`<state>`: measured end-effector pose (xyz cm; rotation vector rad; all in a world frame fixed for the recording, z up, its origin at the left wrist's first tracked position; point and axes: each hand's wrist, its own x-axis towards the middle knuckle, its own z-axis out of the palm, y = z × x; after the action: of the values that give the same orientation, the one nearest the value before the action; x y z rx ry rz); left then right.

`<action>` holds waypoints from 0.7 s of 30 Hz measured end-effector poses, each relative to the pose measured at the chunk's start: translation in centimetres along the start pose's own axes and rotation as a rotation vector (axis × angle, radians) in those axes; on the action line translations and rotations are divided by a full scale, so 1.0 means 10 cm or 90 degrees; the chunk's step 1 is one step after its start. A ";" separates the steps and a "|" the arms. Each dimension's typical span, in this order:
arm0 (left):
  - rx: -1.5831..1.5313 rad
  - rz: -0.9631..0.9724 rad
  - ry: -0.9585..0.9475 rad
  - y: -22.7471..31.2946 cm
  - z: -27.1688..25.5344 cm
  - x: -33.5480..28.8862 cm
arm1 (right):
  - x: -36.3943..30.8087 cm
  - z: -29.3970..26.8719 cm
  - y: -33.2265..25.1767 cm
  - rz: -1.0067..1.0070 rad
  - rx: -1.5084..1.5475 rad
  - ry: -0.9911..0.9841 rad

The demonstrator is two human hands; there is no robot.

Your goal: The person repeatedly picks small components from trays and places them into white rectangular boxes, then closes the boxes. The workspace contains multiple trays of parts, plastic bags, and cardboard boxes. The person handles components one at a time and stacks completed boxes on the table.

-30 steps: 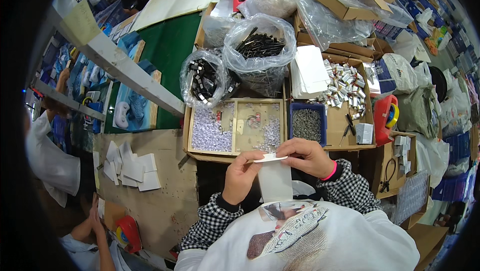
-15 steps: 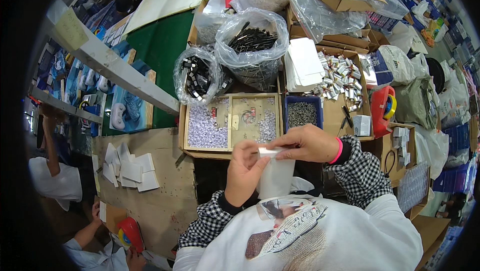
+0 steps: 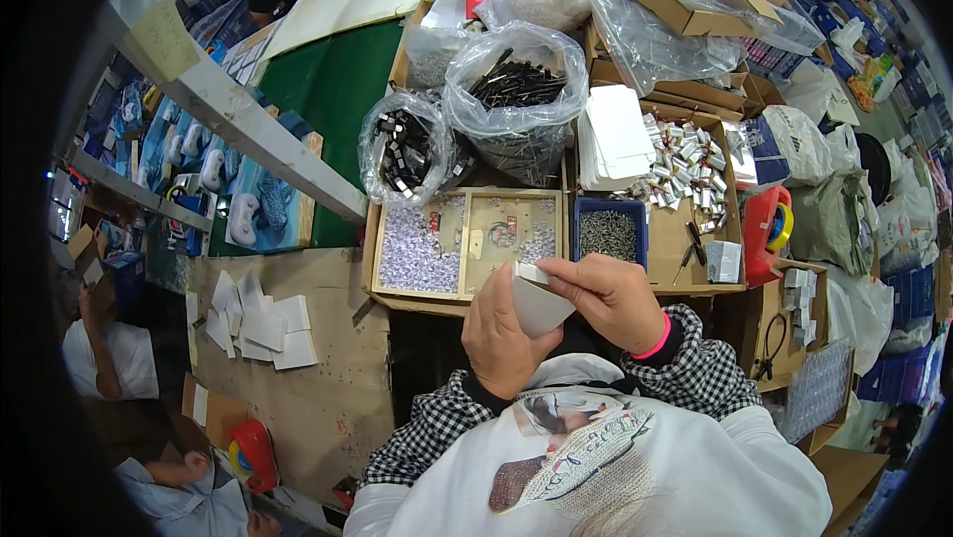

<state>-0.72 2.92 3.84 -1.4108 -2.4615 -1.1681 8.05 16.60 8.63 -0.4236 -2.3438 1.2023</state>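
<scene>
A small white cardboard box [image 3: 541, 309] is held in front of my chest. My left hand [image 3: 499, 338] wraps round its side, with the fingers behind and the thumb along the lower edge. My right hand [image 3: 611, 304] pinches the flap at the box's top corner with thumb and fingertips. Just beyond my hands lies a divided wooden tray [image 3: 465, 244], with small pale lilac pieces [image 3: 412, 254] in both compartments. Right of it stands a blue bin [image 3: 643, 239] of small metal screws [image 3: 608, 232]. What the box contains is hidden.
Plastic bags of black cables [image 3: 511, 80] and black parts [image 3: 402, 145] stand behind the tray. White cards [image 3: 615, 140] and silver parts [image 3: 685, 165] fill a carton to the right, near a red tape dispenser [image 3: 764, 229]. White boxes [image 3: 268, 329] lie left. Co-workers sit at far left.
The box has tipped from upright to a slant, its top corner now facing up. My left hand has slid round its side; my right hand has moved to the flap's edge.
</scene>
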 end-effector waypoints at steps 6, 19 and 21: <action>-0.010 -0.012 0.049 0.06 0.02 0.01 | 0.03 0.04 -0.02 -0.081 -0.042 0.045; -0.491 -0.191 -0.170 -0.11 0.07 -0.18 | -0.02 -0.12 0.34 -0.021 0.069 -0.276; -0.644 -0.244 -0.140 -0.10 0.01 -0.24 | -0.17 -0.08 0.38 0.173 0.180 -0.248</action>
<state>-0.06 1.00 2.21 -1.2369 -2.4008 -2.7316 10.15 18.46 5.50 -0.4530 -2.4274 1.8625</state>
